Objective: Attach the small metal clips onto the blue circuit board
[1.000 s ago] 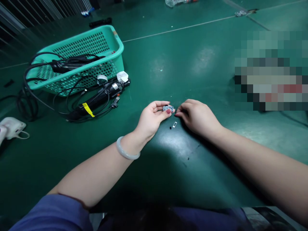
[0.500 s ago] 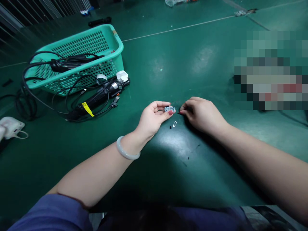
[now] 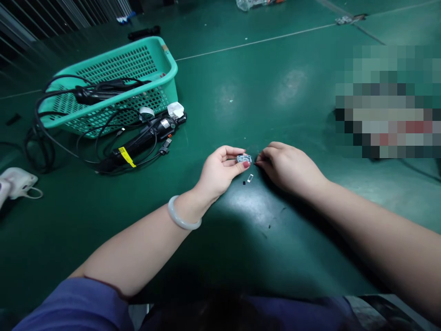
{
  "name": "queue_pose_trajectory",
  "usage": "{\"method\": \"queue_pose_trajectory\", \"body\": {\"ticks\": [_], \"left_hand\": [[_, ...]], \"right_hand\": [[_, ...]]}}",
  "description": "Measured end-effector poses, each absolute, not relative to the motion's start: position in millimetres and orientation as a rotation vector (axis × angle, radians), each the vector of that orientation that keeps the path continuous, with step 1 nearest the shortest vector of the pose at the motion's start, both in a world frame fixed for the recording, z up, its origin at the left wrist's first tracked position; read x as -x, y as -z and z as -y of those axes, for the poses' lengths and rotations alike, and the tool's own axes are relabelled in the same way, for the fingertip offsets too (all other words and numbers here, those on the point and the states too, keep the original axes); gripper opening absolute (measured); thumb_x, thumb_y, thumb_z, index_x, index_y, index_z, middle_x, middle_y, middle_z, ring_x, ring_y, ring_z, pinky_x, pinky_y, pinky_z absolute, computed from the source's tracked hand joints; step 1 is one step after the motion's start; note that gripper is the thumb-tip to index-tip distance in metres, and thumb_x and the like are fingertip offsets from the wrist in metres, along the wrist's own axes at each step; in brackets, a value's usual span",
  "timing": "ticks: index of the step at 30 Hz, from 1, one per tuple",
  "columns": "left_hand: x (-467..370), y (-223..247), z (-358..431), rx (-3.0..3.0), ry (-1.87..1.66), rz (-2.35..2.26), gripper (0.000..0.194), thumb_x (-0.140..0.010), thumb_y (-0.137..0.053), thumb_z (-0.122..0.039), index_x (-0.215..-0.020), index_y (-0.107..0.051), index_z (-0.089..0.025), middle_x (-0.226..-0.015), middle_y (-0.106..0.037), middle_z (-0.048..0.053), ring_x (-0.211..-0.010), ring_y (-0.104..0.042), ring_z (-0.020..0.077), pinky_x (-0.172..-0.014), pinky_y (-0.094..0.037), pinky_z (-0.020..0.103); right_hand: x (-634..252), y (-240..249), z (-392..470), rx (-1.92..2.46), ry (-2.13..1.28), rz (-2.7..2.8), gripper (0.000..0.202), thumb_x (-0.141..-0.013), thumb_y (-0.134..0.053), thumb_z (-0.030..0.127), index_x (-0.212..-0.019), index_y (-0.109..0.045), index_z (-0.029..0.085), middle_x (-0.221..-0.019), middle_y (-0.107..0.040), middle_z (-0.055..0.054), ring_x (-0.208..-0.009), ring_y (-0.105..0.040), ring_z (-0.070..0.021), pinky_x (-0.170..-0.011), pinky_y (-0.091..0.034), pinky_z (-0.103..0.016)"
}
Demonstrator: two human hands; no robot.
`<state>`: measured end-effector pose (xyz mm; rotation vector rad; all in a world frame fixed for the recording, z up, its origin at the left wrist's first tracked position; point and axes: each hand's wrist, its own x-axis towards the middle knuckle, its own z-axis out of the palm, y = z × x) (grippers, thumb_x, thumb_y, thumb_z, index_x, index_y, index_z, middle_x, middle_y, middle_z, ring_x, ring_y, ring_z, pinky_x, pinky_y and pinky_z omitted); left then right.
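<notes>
My left hand (image 3: 220,171) pinches a small, flat, pale blue-grey part (image 3: 244,159) with dark markings between thumb and fingers, just above the green table. Its exact kind is too small to tell. Close by on the right, my right hand (image 3: 291,166) rests on the table with thumb and fingertips pressed together; whatever may be between them is hidden. A tiny white rectangular frame (image 3: 250,178) lies in front of the hands, and beside it sits a tiny black piece (image 3: 244,183). The two hands are slightly apart.
A turquoise plastic basket (image 3: 168,76) with black cabled tools stands at the back left. Before it lies a black corded tool (image 3: 144,140) with a yellow tag and cables. A white charger-like object (image 3: 19,184) is at far left. A blurred-out patch (image 3: 389,110) covers the right.
The part in my left hand has tilted and shifted very slightly right. My right hand's fingertips have drawn a little closer together near the table. The view has moved slightly.
</notes>
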<state>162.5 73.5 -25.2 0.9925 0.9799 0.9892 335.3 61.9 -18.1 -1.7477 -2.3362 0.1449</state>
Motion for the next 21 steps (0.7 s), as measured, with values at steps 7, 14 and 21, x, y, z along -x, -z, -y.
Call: {"method": "queue_pose_trajectory", "body": {"ticks": [7, 14, 21], "left_hand": [[-162.2, 25.6, -73.9, -1.005, -0.991, -0.973, 0.03, -0.063, -0.078, -0.013, -0.087, -0.061, -0.014, -0.084, -0.068, 0.002, -0.081, -0.066, 0.0119, -0.094, -0.048, 0.036], [-162.4, 26.3, -74.2, -1.006, -0.988, -0.972, 0.03, -0.062, -0.078, -0.012, -0.087, -0.061, -0.014, -0.083, -0.068, 0.002, -0.081, -0.066, 0.0121, -0.094, -0.048, 0.037], [-163.9, 25.2, -72.3, -1.006, -0.962, -0.984, 0.031, -0.06, -0.077, -0.007, -0.084, -0.058, -0.013, -0.082, -0.068, 0.001, -0.079, -0.066, 0.0118, -0.086, -0.051, 0.034]], "right_hand": [[-334.5, 16.0, -60.5, 1.729, -0.153, 2.367, 0.02, -0.089, -0.048, 0.022, -0.087, -0.067, 0.016, -0.088, -0.064, -0.008, -0.075, -0.06, -0.0187, -0.065, -0.04, -0.029], [-334.9, 22.1, -60.9, 1.755, -0.122, 2.402, 0.021, -0.09, -0.044, 0.02, -0.088, -0.064, 0.015, -0.088, -0.063, -0.009, -0.072, -0.058, -0.0186, -0.065, -0.041, -0.029], [-333.0, 15.0, -55.2, 1.655, -0.095, 2.202, 0.017, -0.089, -0.049, 0.023, -0.085, -0.064, 0.016, -0.085, -0.063, -0.008, -0.075, -0.06, -0.019, -0.068, -0.046, -0.029]]}}
